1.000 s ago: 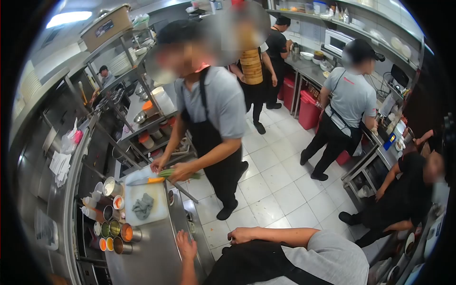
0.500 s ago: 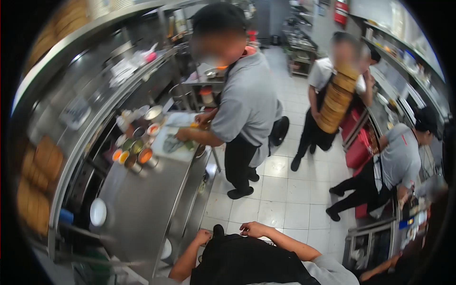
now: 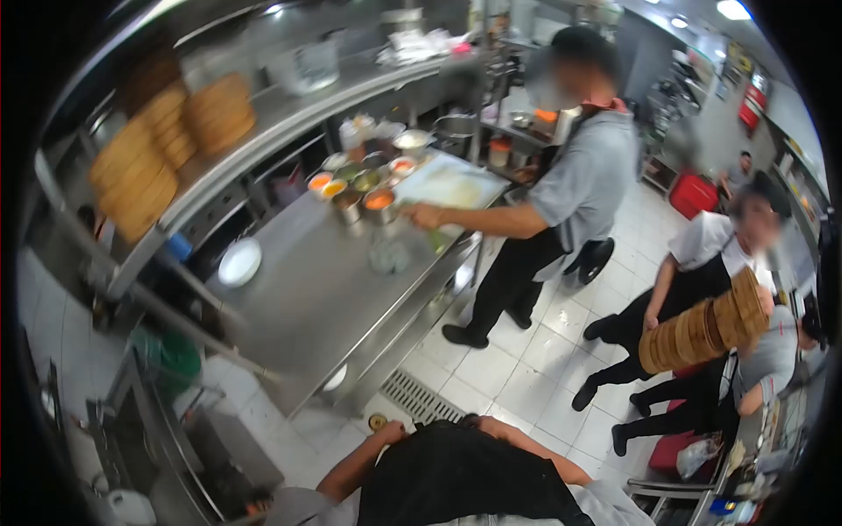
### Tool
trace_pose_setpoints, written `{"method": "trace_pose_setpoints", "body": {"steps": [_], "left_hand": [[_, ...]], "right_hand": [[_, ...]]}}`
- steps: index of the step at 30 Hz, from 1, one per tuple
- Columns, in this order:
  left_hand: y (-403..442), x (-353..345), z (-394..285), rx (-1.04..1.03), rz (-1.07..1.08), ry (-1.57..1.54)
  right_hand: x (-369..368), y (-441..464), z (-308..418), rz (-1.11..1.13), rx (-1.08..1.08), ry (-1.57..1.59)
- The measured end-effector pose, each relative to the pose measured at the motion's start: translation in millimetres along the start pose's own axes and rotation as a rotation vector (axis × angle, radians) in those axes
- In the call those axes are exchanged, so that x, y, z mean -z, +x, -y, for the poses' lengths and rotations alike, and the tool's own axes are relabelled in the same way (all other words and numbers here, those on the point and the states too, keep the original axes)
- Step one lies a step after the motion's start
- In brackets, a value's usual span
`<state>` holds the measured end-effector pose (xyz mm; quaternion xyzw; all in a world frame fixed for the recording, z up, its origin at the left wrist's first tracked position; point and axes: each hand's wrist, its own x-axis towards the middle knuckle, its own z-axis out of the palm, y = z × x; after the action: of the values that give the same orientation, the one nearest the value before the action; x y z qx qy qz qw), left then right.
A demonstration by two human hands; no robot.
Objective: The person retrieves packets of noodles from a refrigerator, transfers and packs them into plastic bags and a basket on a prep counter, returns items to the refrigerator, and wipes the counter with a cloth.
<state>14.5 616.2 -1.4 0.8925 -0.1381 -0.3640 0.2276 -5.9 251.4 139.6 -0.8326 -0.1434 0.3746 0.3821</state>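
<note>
My left hand (image 3: 391, 432) is at my waist, fingers curled, at the left edge of my black apron (image 3: 460, 473). Whether anything is in it does not show. At the apron's other edge is my right hand (image 3: 491, 425), its fingers mostly hidden and blurred. Ahead stands a steel worktable (image 3: 307, 298) with a white plate (image 3: 239, 262) and several metal tubs (image 3: 380, 206) of coloured ingredients. A co-worker (image 3: 574, 167) at the table reaches a hand (image 3: 427, 218) past a white cutting board (image 3: 447, 186); a greyish, see-through item (image 3: 388, 255) lies on the steel nearby.
Another person (image 3: 693, 289) carries a stack of bamboo steamers (image 3: 702, 331) at the right. More bamboo steamers (image 3: 140, 171) stand on the upper left shelf. A floor drain grate (image 3: 421, 396) lies just ahead of me. At lower left are a green bin (image 3: 171, 359) and steel equipment (image 3: 145, 438).
My view has swung left. The person with the steamers has come closer, the stack tilting more. The co-worker's hand and the greyish item have moved off the board. My hands stay at my waist.
</note>
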Motion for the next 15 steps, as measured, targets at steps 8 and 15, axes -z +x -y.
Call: {"method": "trace_pose_setpoints", "body": {"steps": [8,15], "left_hand": [[-156,-22,58,0.175,-0.229,-0.282],[-279,-126,184,0.192,0.044,0.194]], "right_hand": [[-111,24,-38,0.139,-0.256,-0.121],[-164,13,-22,-0.073,-0.327,-0.184]]}}
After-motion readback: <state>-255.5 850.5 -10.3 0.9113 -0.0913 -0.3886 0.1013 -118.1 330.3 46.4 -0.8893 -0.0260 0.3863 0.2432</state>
